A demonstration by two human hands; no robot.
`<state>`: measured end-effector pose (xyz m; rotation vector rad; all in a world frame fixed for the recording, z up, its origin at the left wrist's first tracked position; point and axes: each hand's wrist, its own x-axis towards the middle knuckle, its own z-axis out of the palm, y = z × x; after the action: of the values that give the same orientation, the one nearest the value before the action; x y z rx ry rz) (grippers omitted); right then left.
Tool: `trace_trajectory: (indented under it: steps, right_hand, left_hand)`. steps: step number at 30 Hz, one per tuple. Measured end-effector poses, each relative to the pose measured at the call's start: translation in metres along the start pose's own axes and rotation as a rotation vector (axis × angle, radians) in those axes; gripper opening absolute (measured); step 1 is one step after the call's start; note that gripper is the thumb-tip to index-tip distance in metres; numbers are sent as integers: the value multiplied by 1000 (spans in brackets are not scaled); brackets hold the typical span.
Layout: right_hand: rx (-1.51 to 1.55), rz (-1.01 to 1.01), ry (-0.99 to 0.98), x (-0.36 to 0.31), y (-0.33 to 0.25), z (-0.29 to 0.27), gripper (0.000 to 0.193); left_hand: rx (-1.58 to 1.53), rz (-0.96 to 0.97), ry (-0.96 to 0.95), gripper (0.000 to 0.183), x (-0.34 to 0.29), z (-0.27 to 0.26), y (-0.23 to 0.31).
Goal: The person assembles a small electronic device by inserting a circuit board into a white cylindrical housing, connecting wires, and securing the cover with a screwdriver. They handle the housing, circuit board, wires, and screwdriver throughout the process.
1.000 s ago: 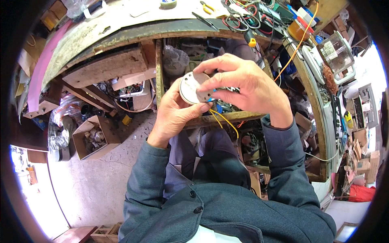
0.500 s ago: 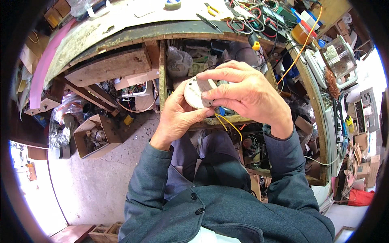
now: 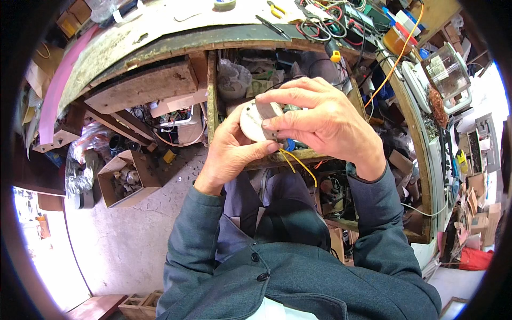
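Note:
Between my hands, above the open drawer, is a round white device (image 3: 252,124) with small dark holes and a greyish flat piece (image 3: 268,111) across its face. My left hand (image 3: 230,150) wraps its left and lower side, the thumb along the bottom edge. My right hand (image 3: 325,120) pinches the greyish piece, thumb in front and index finger over the top; whether that piece is separate from the round body I cannot tell. Yellow wires (image 3: 301,166) hang below the device, with a bit of blue next to them. The device's back is hidden by my fingers.
Beyond my hands lies a cluttered workbench (image 3: 176,33) with yellow-handled pliers (image 3: 277,10), a black pen (image 3: 273,28) and tangled test leads (image 3: 320,29). The pulled-out drawer's wooden side (image 3: 213,96) stands left of my hands. A cardboard box (image 3: 128,178) sits on the floor.
Both hands and the device have shifted very slightly left in the picture. The grip of each hand looks the same.

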<state>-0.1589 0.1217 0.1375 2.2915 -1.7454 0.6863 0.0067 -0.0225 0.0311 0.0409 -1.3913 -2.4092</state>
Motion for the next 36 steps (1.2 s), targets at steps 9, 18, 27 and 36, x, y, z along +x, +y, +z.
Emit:
trace_trajectory:
  steps: [9,18,27,36]
  right_hand:
    - [144,76,35,-5,7,12,28]
    - [338,161,95,-4,8,21,51]
    - [310,173,-25,7,16,6,45]
    - [-29,433,225,67,124,4,13]
  left_hand:
    - [-40,6,26,63,4,-2,-5]
    - [-61,4,50,62,5,-4,-7]
    - [-55,-31,120,60,11,1,-10]
    - [-92,27,221,49,15,-3,-6]
